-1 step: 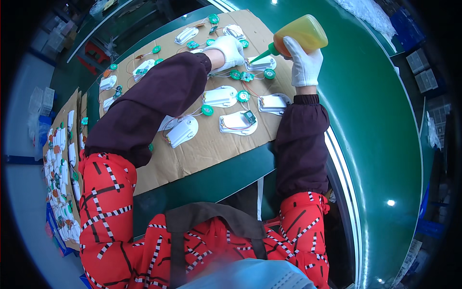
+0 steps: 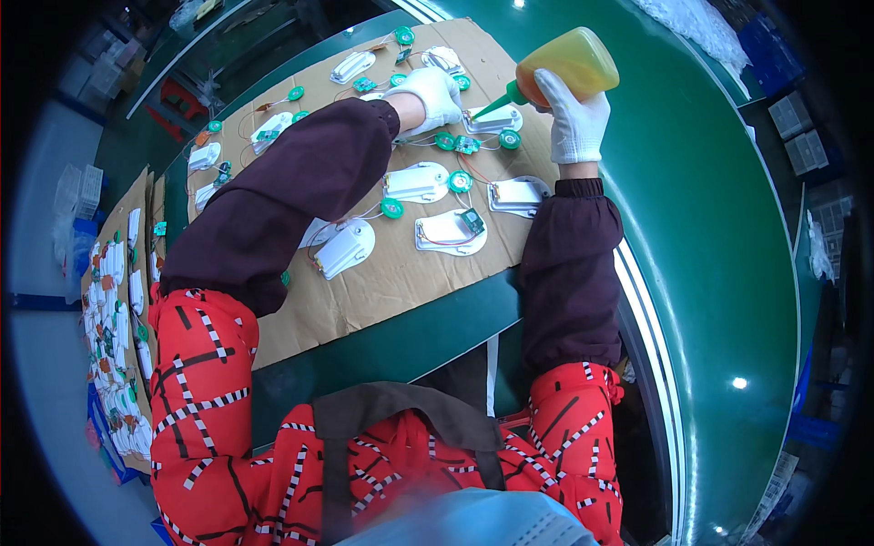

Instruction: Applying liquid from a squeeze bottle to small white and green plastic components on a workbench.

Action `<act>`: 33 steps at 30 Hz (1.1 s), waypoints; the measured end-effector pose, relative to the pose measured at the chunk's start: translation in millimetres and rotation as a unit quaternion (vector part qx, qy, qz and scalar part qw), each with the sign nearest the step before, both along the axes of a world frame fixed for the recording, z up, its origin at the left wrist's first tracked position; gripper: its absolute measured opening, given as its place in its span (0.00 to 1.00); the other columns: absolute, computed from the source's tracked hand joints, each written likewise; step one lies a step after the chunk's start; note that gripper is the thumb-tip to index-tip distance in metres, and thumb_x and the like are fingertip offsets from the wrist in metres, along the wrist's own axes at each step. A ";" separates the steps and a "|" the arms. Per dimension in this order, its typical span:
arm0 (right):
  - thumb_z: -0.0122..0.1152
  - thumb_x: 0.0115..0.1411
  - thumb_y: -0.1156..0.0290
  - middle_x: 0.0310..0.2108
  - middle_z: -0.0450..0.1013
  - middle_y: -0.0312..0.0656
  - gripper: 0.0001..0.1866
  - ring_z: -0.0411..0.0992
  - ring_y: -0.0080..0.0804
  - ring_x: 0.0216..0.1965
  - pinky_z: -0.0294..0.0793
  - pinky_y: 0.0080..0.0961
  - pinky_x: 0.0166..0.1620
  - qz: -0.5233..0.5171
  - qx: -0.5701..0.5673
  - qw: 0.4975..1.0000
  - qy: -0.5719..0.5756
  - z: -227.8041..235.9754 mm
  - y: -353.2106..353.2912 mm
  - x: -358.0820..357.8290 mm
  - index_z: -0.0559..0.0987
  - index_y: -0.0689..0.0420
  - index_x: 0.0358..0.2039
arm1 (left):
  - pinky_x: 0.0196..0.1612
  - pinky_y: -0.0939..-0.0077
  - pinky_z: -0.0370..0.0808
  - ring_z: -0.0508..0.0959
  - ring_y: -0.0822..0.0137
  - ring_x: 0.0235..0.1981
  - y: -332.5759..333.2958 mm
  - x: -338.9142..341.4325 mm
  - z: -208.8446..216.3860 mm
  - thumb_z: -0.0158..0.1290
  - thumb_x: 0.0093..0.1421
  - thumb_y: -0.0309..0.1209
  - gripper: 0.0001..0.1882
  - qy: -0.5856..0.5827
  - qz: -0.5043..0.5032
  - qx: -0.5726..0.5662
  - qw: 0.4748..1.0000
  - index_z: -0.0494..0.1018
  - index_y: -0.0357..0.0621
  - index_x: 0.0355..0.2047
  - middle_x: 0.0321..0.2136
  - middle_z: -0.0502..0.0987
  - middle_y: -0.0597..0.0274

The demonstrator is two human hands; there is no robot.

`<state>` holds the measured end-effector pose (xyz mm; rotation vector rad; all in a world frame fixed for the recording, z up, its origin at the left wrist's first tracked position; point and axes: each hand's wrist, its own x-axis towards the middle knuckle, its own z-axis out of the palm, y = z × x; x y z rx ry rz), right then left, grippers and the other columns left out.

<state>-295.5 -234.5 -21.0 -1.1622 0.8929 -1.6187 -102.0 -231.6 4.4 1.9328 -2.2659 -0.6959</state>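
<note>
My right hand point(image 2: 580, 118), in a white glove, is wrapped round a clear squeeze bottle point(image 2: 583, 59) of yellowish liquid. The bottle is tipped, and its long green nozzle point(image 2: 494, 108) points down left to the end of a white plastic casing point(image 2: 503, 120). Beside that end is my gloved left hand point(image 2: 431, 95), its fingers curled; what they grip, if anything, is hidden. Just nearer to me lie green round discs point(image 2: 509, 139) and a small green circuit board point(image 2: 466, 145), joined by thin wires.
Several more white casings point(image 2: 417, 183) with wired discs and boards lie across a brown cardboard sheet point(image 2: 364, 300) on the green table point(image 2: 701, 273). More such parts are heaped on cardboard point(image 2: 114, 355) at far left. Clear bins point(image 2: 806, 153) stand at far right.
</note>
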 end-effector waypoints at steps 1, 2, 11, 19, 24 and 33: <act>0.69 0.42 0.71 0.32 0.72 0.43 0.25 0.73 0.27 0.28 0.73 0.17 0.24 0.003 -0.003 1.000 -0.003 0.5 -0.7 -0.2 0.69 0.63 0.40 | 0.37 0.74 0.72 0.76 0.65 0.29 -0.8 -1.1 0.5 0.54 0.45 0.31 0.09 0.000 -0.002 0.000 1.000 0.77 0.42 0.26 0.26 0.77 0.57; 0.69 0.42 0.71 0.32 0.72 0.43 0.25 0.73 0.27 0.28 0.73 0.17 0.24 0.004 -0.003 1.000 -0.003 0.3 -0.4 0.7 0.69 0.63 0.40 | 0.37 0.74 0.72 0.76 0.65 0.28 -0.7 -0.1 -0.1 0.54 0.45 0.31 0.09 -0.001 -0.004 0.002 1.000 0.77 0.42 0.26 0.26 0.77 0.56; 0.69 0.42 0.72 0.34 0.72 0.44 0.25 0.73 0.28 0.30 0.74 0.19 0.27 0.011 -0.015 1.000 -0.001 -1.7 0.4 4.1 0.68 0.64 0.40 | 0.37 0.74 0.72 0.76 0.65 0.29 1.0 2.4 0.0 0.54 0.45 0.31 0.09 0.001 -0.003 0.004 1.000 0.77 0.42 0.27 0.26 0.77 0.57; 0.69 0.42 0.74 0.34 0.72 0.44 0.25 0.73 0.29 0.30 0.75 0.21 0.29 0.029 -0.006 1.000 0.001 -3.9 -5.3 6.0 0.68 0.65 0.40 | 0.37 0.74 0.72 0.77 0.64 0.29 2.5 -0.8 3.8 0.54 0.45 0.30 0.08 -0.014 -0.011 -0.001 1.000 0.77 0.43 0.27 0.26 0.77 0.56; 0.69 0.42 0.74 0.34 0.72 0.45 0.25 0.73 0.29 0.32 0.74 0.21 0.31 0.045 -0.002 0.999 0.004 -1.0 -6.3 8.3 0.69 0.65 0.40 | 0.36 0.73 0.72 0.77 0.62 0.29 1.2 -2.6 1.8 0.53 0.45 0.29 0.08 -0.032 -0.030 -0.013 0.999 0.77 0.42 0.27 0.26 0.77 0.54; 0.67 0.44 0.74 0.36 0.71 0.43 0.22 0.72 0.29 0.33 0.75 0.24 0.34 -0.117 -0.033 0.992 -0.042 -2.5 -12.8 5.5 0.70 0.64 0.40 | 0.37 0.71 0.72 0.76 0.57 0.33 9.0 -3.8 -1.2 0.49 0.48 0.25 0.10 -0.140 -0.121 -0.054 0.981 0.77 0.44 0.30 0.29 0.76 0.52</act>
